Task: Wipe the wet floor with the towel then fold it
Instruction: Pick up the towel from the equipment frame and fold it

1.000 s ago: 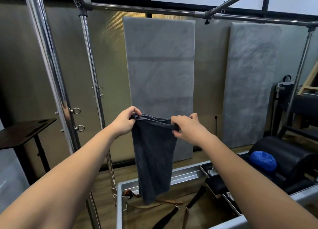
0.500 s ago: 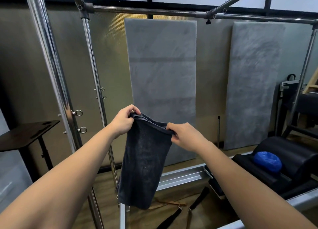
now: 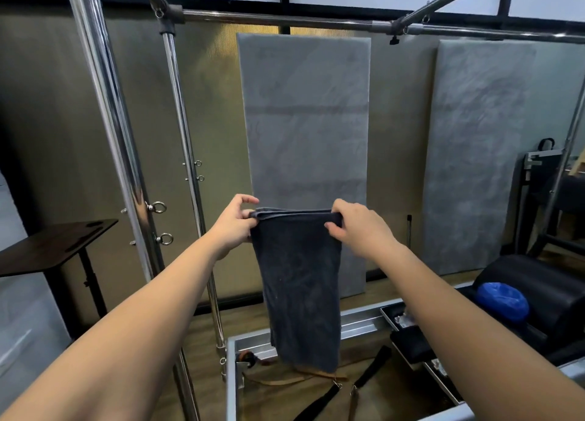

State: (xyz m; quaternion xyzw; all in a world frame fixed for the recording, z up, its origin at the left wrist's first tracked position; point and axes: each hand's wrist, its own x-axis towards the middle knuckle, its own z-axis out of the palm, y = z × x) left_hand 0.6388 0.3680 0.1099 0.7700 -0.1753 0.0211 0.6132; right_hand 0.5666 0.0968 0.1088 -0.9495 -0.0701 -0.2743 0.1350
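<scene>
Fingers [image 3: 243, 213] of the left hand [image 3: 232, 226] pinch the top left corner of the dark grey folded terry towel [image 3: 300, 281], and the right hand [image 3: 357, 227] clamps its top right corner. Held out at arm's length, the towel hangs straight down in layered folds, its lower edge above a silver metal frame [image 3: 357, 325] and wooden floor [image 3: 202, 367]. Behind it stands a grey padded wall panel [image 3: 304, 120]. A blue ball [image 3: 503, 302] rests on black padded equipment at right.

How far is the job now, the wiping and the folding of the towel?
Wiping cannot be judged here. Folding is in hand: the left hand and right hand pinch the top corners of the dark towel, which hangs already doubled. Left: further folds.
</scene>
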